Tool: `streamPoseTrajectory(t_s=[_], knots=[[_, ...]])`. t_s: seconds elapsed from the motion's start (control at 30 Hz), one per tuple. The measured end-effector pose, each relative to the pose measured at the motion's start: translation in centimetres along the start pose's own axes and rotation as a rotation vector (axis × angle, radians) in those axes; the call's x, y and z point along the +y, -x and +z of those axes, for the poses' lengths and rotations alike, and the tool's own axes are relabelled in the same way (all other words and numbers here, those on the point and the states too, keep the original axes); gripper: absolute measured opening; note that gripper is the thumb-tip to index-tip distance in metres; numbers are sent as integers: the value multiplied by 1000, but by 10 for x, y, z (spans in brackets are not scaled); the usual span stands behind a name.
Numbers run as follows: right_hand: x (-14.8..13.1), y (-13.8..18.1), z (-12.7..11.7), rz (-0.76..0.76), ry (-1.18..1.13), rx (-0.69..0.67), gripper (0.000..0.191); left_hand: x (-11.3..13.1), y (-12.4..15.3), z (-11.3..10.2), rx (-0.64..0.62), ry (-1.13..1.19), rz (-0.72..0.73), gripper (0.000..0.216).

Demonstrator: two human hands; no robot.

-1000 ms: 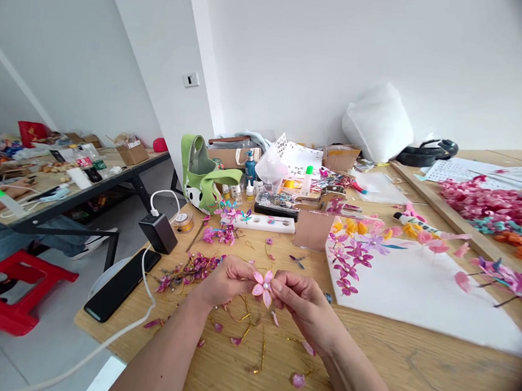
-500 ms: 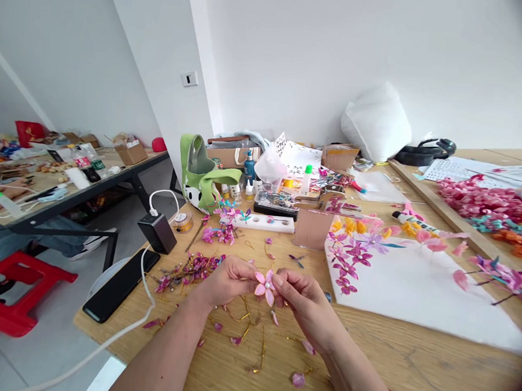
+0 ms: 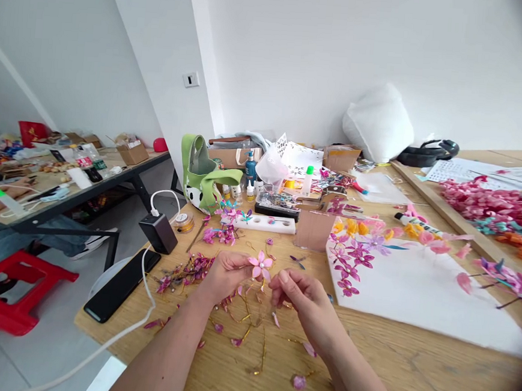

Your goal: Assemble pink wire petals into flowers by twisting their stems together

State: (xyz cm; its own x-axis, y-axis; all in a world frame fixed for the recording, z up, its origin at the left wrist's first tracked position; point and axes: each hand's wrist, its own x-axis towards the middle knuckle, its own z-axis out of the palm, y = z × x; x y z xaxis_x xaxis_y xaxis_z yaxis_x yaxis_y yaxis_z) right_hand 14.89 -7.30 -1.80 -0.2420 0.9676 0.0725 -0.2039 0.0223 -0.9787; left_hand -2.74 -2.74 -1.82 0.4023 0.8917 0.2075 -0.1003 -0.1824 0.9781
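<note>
My left hand (image 3: 227, 277) pinches a pink five-petal flower (image 3: 260, 265) with a pearl-like centre, holding it up over the wooden table. Just right of the flower, my right hand (image 3: 298, 292) is closed, thumb pressed to curled fingers; what lies between them is too small to make out. A small pale pink petal (image 3: 276, 320) shows just below the right fingertips, and I cannot tell whether it hangs from them. Gold-wired petals (image 3: 238, 341) are scattered beneath both hands. A heap of purple-pink flowers (image 3: 192, 268) lies left of my left hand.
A white foam board (image 3: 385, 283) with wired flowers lies to the right. A black phone (image 3: 120, 287), charger block (image 3: 157, 232) and white cable line the left edge. Behind stand a cardboard piece (image 3: 313, 230), a green bag (image 3: 203, 179) and bottles. A person's arm shows at the far-left table.
The flower has shifted slightly left and up with my left hand. My right fingers have come away from its petals and curled closed beside it.
</note>
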Motion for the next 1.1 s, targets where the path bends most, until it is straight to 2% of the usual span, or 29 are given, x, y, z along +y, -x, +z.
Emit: streamPoseTrajectory(t_s=[0.13, 0.53, 0.83, 1.1], knots=[[-2, 1, 4, 30, -16, -49, 38, -2, -2, 1, -40, -70, 37, 16], [2, -1, 4, 22, 76, -9, 40, 0, -1, 4, -132, -79, 33, 21], [3, -1, 6, 58, 47, 1, 39, -2, -3, 3, -131, -136, 80, 20], [3, 0, 7, 52, -81, -25, 37, -3, 0, 6, -93, -113, 54, 22]])
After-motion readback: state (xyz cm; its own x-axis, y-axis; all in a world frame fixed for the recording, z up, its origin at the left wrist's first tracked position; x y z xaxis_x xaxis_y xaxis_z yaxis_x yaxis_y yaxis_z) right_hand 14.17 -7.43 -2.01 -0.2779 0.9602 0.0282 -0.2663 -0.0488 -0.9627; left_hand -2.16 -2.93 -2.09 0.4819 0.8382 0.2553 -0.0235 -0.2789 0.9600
